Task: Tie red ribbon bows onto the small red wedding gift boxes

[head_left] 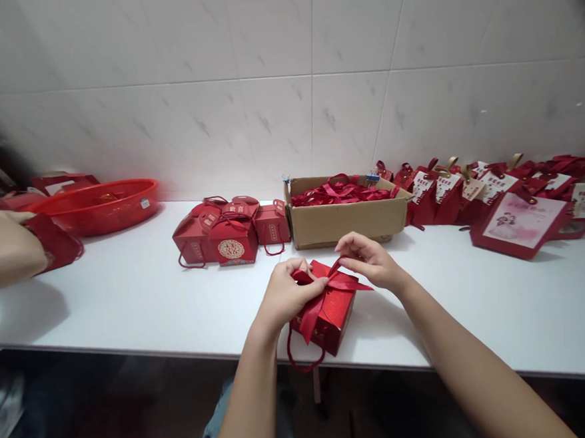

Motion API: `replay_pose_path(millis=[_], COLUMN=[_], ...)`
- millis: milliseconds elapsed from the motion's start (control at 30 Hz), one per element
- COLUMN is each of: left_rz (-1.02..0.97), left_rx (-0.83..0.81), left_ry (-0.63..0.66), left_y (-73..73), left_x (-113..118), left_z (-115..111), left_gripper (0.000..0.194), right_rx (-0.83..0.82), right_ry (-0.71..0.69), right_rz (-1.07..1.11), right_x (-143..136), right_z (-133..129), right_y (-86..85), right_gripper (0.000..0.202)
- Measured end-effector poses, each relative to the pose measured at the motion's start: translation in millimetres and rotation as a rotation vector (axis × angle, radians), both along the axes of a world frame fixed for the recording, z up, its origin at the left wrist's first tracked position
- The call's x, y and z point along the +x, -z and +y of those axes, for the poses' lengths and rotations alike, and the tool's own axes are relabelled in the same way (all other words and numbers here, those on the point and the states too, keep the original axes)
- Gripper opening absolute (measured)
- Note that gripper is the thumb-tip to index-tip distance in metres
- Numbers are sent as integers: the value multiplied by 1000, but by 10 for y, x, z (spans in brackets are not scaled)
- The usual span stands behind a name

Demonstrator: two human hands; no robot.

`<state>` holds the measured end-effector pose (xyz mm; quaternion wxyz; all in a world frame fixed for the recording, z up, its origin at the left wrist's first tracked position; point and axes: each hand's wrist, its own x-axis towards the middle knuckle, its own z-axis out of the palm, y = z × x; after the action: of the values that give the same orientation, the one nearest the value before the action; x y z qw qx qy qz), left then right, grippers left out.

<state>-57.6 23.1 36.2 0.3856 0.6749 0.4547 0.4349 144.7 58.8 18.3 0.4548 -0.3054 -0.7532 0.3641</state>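
Red gift box (336,311) on white tabletop (169,314), btwn & beneath the hands (cord handle (307,368) at nr edge). L hand (292,291) pinches red ribbon (346,284) atop box; R hand (368,264) pinches a raised strand.

A gift-packing workspace; whether in a home or a shop cannot be told.
A long white worktop (479,313) runs along a wall of grey-veined white tiles (265,121). On it stand gold-printed red paper gift boxes (233,244), an open brown cardboard box (348,226) full of dark-red ribbons (343,190), and dark-red paper packages with pale labels (446,207); near the front edge sits a shiny red box (337,310) with a crimson ribbon (351,284) across it. Another person's forearm (4,246) shows at the far left.
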Motion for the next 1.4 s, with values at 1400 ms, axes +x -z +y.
replay_pose_path(millis=[1400], left_rz=[-306], left_rx=[-148], left_ry=[159], left_y=[39], left_x=[-61], left_z=[26], left_gripper=[37], right_rx=[53], right_ry=[-48], right_rz=[-70], right_x=[-100], right_z=[-158], right_y=[-127], right_gripper=[15])
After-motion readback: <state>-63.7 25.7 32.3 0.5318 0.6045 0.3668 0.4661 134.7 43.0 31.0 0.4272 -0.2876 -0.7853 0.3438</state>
